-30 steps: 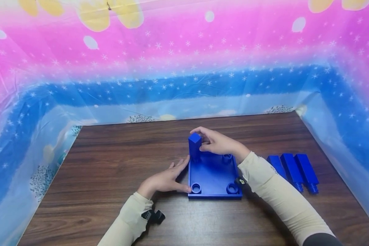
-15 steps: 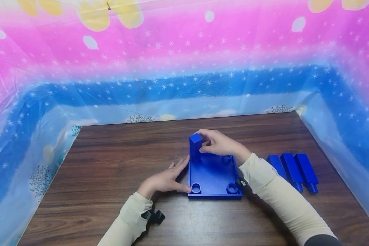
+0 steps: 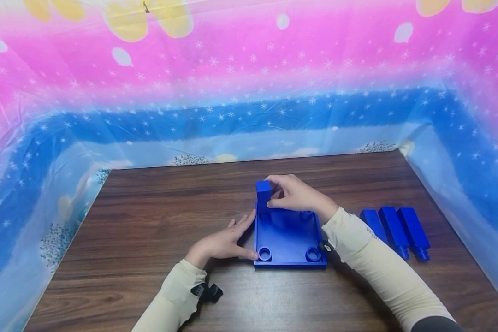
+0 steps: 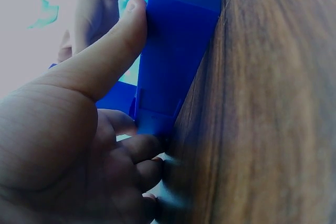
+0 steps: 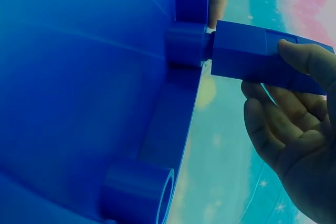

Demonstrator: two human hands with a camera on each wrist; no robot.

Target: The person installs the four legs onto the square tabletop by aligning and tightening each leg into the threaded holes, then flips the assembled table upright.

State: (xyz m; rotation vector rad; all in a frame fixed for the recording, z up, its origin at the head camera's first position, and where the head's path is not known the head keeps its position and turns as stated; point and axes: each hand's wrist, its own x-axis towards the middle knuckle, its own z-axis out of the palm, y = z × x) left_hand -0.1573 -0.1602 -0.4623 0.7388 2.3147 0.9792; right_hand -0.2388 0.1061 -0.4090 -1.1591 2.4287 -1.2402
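Note:
A blue square leg stands upright at the far left corner of a blue square tabletop, which lies underside up. My right hand pinches this leg between thumb and fingers. In the right wrist view the leg's narrow threaded end enters a round socket, with a thin gap at its shoulder. Fingers extended, my left hand presses the tabletop's left side, its thumb by the near left socket. Another socket is at the near right corner; the far right one is partly hidden.
Right of the tabletop lie three more blue legs, one partly behind my right sleeve, another in the middle and the last outermost. A patterned curtain borders the wooden table at the back and sides.
The leg has turned about its upright axis, so its top now shows a flat side toward me. My right fingers shifted slightly with it. The left hand and tabletop stay put.

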